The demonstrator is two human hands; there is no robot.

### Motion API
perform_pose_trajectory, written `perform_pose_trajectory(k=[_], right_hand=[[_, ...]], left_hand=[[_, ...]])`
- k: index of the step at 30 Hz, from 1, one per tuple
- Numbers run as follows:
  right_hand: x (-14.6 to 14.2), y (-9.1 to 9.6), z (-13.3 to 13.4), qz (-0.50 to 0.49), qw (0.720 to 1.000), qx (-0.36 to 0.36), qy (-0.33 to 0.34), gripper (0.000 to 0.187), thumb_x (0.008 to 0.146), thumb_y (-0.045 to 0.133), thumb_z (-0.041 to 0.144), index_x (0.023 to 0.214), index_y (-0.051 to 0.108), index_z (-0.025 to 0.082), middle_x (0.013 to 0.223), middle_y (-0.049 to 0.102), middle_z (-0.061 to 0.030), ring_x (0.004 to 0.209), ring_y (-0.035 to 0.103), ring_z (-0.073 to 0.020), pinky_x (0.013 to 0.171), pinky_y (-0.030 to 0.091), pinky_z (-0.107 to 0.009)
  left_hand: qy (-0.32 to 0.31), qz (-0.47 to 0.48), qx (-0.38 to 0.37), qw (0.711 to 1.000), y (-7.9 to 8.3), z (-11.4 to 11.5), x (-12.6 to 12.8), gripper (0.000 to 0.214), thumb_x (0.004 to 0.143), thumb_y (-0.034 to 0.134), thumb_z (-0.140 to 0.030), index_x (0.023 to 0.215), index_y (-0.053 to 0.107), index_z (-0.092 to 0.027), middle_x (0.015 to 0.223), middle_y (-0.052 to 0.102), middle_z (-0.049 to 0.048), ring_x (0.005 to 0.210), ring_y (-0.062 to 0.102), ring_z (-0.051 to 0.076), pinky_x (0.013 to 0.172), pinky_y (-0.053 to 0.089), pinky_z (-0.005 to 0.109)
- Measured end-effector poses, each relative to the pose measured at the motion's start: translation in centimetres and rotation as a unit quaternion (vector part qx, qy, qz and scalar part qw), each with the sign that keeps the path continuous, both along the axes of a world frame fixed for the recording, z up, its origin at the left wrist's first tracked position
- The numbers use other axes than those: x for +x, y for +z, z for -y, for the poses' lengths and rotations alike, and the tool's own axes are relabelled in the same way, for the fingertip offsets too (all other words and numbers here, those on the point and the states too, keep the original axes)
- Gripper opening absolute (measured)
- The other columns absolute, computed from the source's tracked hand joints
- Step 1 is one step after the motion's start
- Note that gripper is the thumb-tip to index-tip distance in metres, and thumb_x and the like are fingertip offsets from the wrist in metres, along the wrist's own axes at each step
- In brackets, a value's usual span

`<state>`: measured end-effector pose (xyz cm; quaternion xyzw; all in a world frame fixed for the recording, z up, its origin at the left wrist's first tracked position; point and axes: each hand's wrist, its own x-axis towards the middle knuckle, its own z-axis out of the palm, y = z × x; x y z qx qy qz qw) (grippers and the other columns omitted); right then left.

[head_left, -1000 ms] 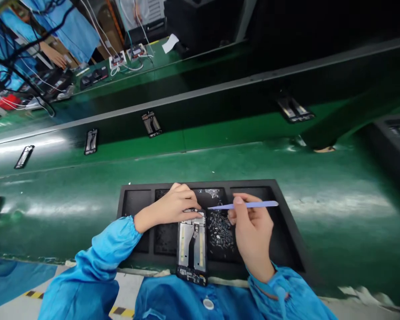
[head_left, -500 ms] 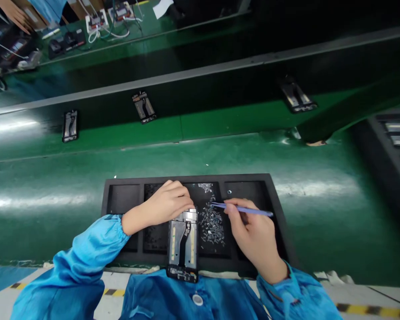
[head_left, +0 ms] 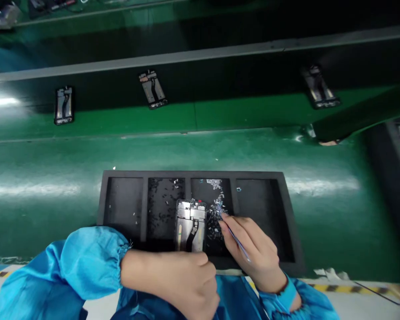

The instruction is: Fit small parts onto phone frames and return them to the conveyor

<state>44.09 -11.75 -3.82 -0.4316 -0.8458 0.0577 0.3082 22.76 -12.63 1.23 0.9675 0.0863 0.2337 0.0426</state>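
Note:
An opened phone (head_left: 186,218) with bare metal plates and a black ribbon cable lies over the front of a black foam tray (head_left: 288,222). Curled over its lower end, my left hand (head_left: 186,278) is closed on it and hides that part. My right hand (head_left: 253,246) pinches thin bluish tweezers (head_left: 239,243), slanting up and left. Their tips are among small shiny pieces (head_left: 215,226) in the tray compartment beside the phone, too small to tell whether one is gripped.
Tiny dark pieces (head_left: 163,204) are scattered in the compartment left of the phone. Beyond the tray, a phone (head_left: 64,106), another phone (head_left: 153,90) and a third phone (head_left: 322,89) lie along the green line. A dark slanted bar (head_left: 360,109) stands at right.
My left hand has moved from the phone's top end to its lower end. The phone has shifted slightly up and right. The tweezers have swung steeper in my right hand. The view has tilted down.

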Motion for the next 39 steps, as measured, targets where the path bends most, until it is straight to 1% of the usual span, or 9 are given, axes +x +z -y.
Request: perform_pose_trajectory(k=[5,8,11,15,18,23,26,30,39], right_hand=[[0.1,-0.2,0.2,0.022,1.000,-0.010,-0.004,0.048,0.091,0.072,0.004,0.135,0.063,0.020,0.095,0.076,-0.0088,0.077,0.070,-0.0216,0.075,0.060,-0.035],[0.1,-0.2,0.2,0.031,0.999,-0.015,-0.005,0.050,0.093,0.069,0.006,0.139,0.060,0.023,0.097,0.077,-0.0092,0.077,0.071,-0.0221,0.074,0.061,-0.036],[0.1,-0.1,0.2,0.043,0.999,-0.016,0.002,0.050,0.094,0.068,0.006,0.140,0.059,0.023,0.098,0.077,-0.0099,0.078,0.071,-0.0223,0.073,0.060,-0.036],[-0.1,-0.1,0.1,0.056,0.998,-0.029,0.019,0.050,0.092,0.070,0.006,0.139,0.062,0.023,0.097,0.078,-0.0091,0.080,0.071,-0.0232,0.072,0.059,-0.036],[0.0,0.4,0.1,0.046,0.997,-0.051,0.031,0.046,0.090,0.073,0.007,0.133,0.066,0.023,0.100,0.079,-0.0089,0.084,0.073,-0.0244,0.076,0.060,-0.037],[-0.5,3.2,-1.3,-0.044,0.995,-0.083,-0.015,0.031,0.096,0.062,0.007,0.120,0.070,0.025,0.097,0.078,-0.0068,0.082,0.073,-0.0214,0.073,0.061,-0.034],[-1.8,4.3,-3.5,-0.130,0.976,-0.168,0.041,0.021,0.101,0.058,0.015,0.112,0.072,0.026,0.097,0.076,-0.0074,0.087,0.074,-0.0227,0.072,0.061,-0.036],[-3.8,3.6,-6.5,-0.153,0.949,-0.236,0.141,0.017,0.102,0.059,0.021,0.104,0.076,0.024,0.090,0.077,-0.0058,0.079,0.073,-0.0198,0.068,0.060,-0.033],[-3.7,3.1,-8.0,-0.105,0.943,-0.261,0.179,0.018,0.103,0.058,0.026,0.102,0.077,0.024,0.087,0.077,-0.0061,0.076,0.072,-0.0199,0.066,0.060,-0.033]], left_hand=[[0.007,-0.033,-0.022,0.999,0.4,0.6,-1.0,0.027,0.091,0.060,-0.021,0.065,0.059,-0.021,0.062,0.052,0.0021,0.054,0.046,0.015,0.056,0.040,0.033],[0.067,-0.035,-0.007,0.997,0.0,1.7,-1.5,0.020,0.094,0.057,-0.021,0.084,0.075,-0.018,0.085,0.070,0.0090,0.077,0.066,0.021,0.075,0.054,0.037],[0.154,-0.042,0.012,0.987,-1.0,3.3,-1.8,0.027,0.096,0.055,-0.027,0.105,0.077,-0.013,0.111,0.073,0.0141,0.102,0.070,0.029,0.088,0.056,0.042],[0.205,-0.042,-0.002,0.978,-2.7,5.5,-1.9,0.033,0.097,0.052,-0.031,0.114,0.073,-0.011,0.122,0.071,0.0166,0.116,0.067,0.037,0.102,0.052,0.053],[0.247,-0.038,-0.018,0.968,-3.8,6.5,-2.2,0.038,0.096,0.061,-0.035,0.126,0.068,-0.014,0.131,0.068,0.0183,0.124,0.064,0.041,0.113,0.041,0.059],[0.258,-0.102,-0.093,0.956,-4.7,6.4,-2.8,0.080,0.093,0.059,-0.067,0.150,0.049,-0.011,0.151,0.050,0.0302,0.140,0.050,0.048,0.119,0.026,0.061],[0.261,-0.129,-0.093,0.952,-4.9,6.3,-2.8,0.085,0.092,0.058,-0.071,0.149,0.049,-0.009,0.153,0.046,0.0324,0.142,0.048,0.048,0.119,0.023,0.061],[0.276,-0.138,-0.067,0.949,-5.2,6.7,-2.4,0.085,0.091,0.063,-0.069,0.150,0.049,-0.009,0.152,0.049,0.0313,0.140,0.052,0.046,0.120,0.021,0.061],[0.285,-0.125,-0.046,0.949,-5.5,6.9,-2.0,0.085,0.090,0.064,-0.069,0.150,0.051,-0.009,0.150,0.053,0.0282,0.138,0.055,0.042,0.121,0.026,0.057]])
